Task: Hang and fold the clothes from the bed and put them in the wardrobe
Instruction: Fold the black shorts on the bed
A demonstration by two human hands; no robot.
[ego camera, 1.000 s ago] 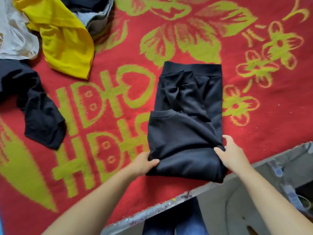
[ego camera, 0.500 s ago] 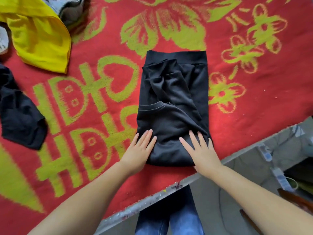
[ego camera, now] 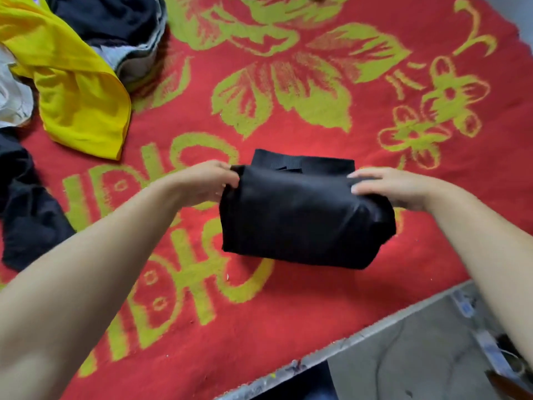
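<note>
Hands (ego camera: pixel 207 183) gripping black garment (ego camera: pixel 302 223)

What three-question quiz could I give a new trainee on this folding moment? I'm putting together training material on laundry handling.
1. True or false: the black garment lies spread out flat on the red blanket.
2. Which garment lies nearest the yellow shirt? A) dark clothes B) a green towel C) a red sock
3. Fill in: the left hand and right hand hold the bundle's two ____.

Key: 1 false, it is folded over; 2 A; 3 ends.
</note>
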